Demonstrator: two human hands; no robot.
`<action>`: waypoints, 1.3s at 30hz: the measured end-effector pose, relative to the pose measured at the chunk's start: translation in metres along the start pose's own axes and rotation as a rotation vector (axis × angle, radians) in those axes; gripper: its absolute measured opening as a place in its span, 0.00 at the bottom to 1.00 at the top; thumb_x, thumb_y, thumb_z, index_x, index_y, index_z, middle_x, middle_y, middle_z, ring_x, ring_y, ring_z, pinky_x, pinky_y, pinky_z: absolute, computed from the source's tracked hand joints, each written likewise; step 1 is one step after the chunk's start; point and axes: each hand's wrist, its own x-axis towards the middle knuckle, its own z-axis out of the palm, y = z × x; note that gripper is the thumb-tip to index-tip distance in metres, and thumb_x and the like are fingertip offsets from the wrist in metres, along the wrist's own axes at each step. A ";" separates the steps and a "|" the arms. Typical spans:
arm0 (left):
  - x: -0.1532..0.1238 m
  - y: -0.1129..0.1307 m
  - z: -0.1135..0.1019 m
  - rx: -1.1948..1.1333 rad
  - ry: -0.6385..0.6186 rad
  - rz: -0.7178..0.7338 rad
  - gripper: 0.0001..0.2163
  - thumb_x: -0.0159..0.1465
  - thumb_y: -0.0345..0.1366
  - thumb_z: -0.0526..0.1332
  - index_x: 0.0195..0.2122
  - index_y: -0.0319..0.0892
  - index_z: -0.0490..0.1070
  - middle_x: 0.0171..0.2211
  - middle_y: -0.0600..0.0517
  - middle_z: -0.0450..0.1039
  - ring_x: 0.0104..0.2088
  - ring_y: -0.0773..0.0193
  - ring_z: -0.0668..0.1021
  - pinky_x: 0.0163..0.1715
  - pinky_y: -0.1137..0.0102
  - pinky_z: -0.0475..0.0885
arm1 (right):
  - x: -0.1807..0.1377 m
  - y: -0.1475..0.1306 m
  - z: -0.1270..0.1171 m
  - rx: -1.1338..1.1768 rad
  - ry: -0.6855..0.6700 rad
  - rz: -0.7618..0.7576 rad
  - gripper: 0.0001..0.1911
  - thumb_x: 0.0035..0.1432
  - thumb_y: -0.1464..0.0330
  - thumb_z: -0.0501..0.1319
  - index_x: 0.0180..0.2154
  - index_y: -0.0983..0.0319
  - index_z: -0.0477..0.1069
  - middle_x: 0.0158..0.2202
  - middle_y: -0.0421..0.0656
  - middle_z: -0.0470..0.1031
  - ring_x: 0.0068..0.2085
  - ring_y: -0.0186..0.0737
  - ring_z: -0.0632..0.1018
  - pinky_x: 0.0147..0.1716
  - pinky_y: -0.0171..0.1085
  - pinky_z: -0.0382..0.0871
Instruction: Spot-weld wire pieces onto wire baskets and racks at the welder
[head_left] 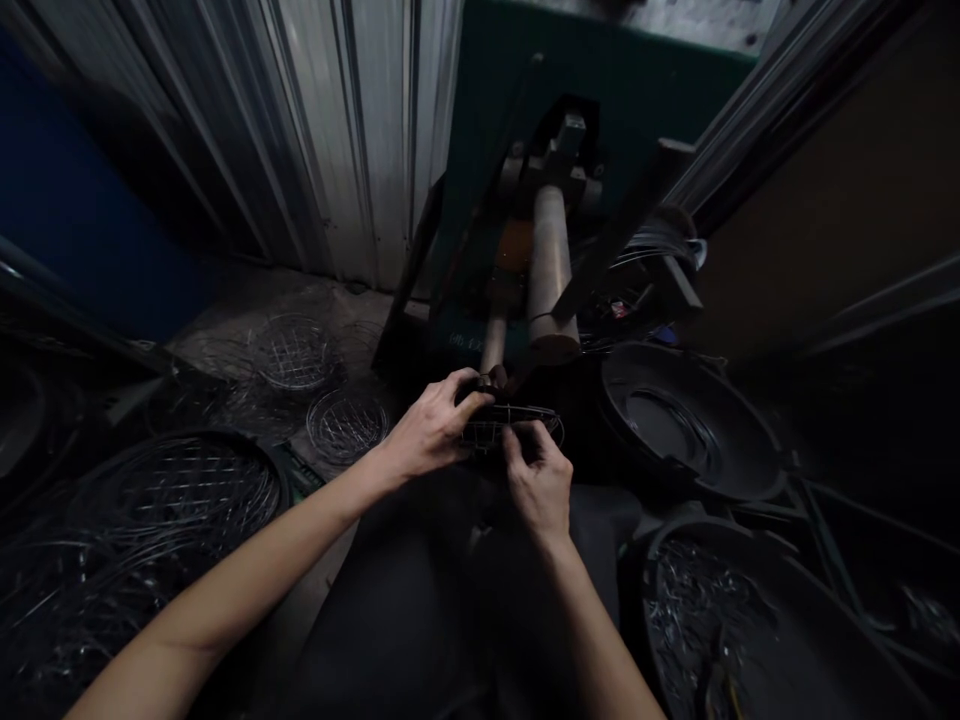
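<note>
A small round wire rack (510, 412) is between my hands, just below the lower rod (493, 345) of a green machine. My left hand (439, 420) has thumb and fingers closed at its left edge, close to the rod's tip. With thumb and fingertips pinched together, my right hand (541, 475) grips the near right part of the rack. My fingers hide part of the wires, and it is too dark to tell whether the rack touches the rod. Above hangs a thick metal cylinder (551, 265).
Several wire grids lie on the floor to the left, one round grid (347, 425) nearest. A black tub (281, 470) heaped with wire racks stands at left. At right are a round basin (690, 420) with wire rings and a tub (795, 600) of small metal pieces.
</note>
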 end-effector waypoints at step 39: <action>0.012 -0.021 0.021 0.113 0.083 0.038 0.27 0.53 0.35 0.66 0.53 0.42 0.61 0.56 0.39 0.55 0.54 0.48 0.68 0.48 0.56 0.68 | 0.000 0.011 -0.013 -0.010 0.118 -0.059 0.14 0.58 0.59 0.59 0.42 0.60 0.70 0.37 0.43 0.76 0.33 0.37 0.77 0.35 0.36 0.71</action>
